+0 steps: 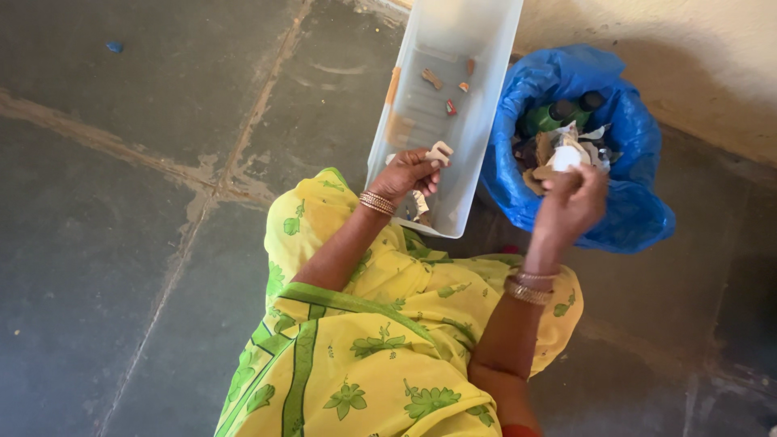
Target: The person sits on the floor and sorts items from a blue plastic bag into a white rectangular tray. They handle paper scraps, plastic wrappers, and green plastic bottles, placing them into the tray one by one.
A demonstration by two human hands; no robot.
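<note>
White tray (486, 65) gripped by left hand (409, 174) with a scrap (439, 151). Right hand (571, 202) pinches paper (564, 156) over the blue bag (639, 146). Tilted tray could spill scraps onto the floor (121, 243).

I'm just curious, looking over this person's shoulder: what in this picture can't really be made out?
- Head view: the far end of the white tray is cut off by the top edge.
- The small scraps in the tray are too small to identify.
- The bottom of the blue bag is hidden under litter and bottles.
- What the right hand holds is hidden by its fingers.
- The left hand pinches a pale scrap of unclear kind.
</note>
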